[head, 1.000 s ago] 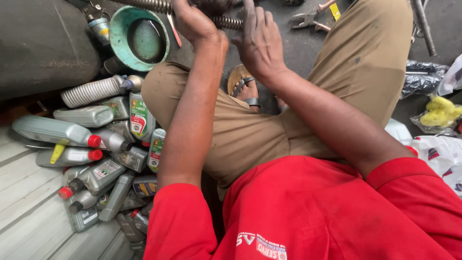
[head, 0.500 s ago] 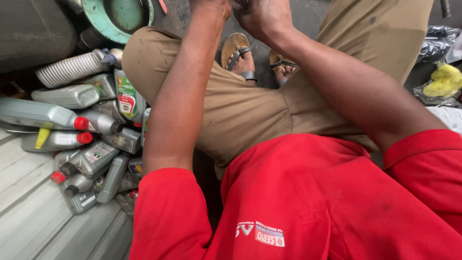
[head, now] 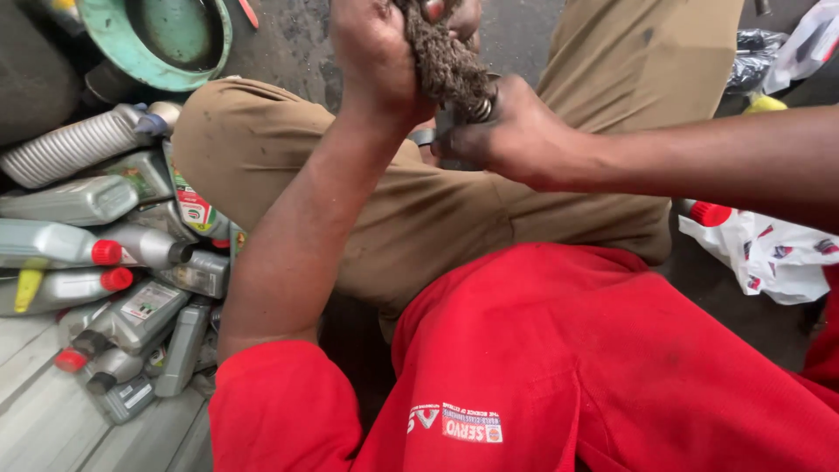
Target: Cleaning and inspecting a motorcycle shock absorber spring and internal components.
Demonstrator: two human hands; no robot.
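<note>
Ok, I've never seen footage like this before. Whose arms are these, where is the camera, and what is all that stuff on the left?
The camera sits on a person's head and looks down, so you see their own red shirt, tan trousers and two bare arms reaching forward. The left hand grips a dirty brown rag near the top edge. The right hand holds a small metal part just under the rag; what it is cannot be told. On the left, a heap of grey plastic bottles lies on the ground, several with red caps. Above them is a green funnel. On the right lies a white plastic bag.
</note>
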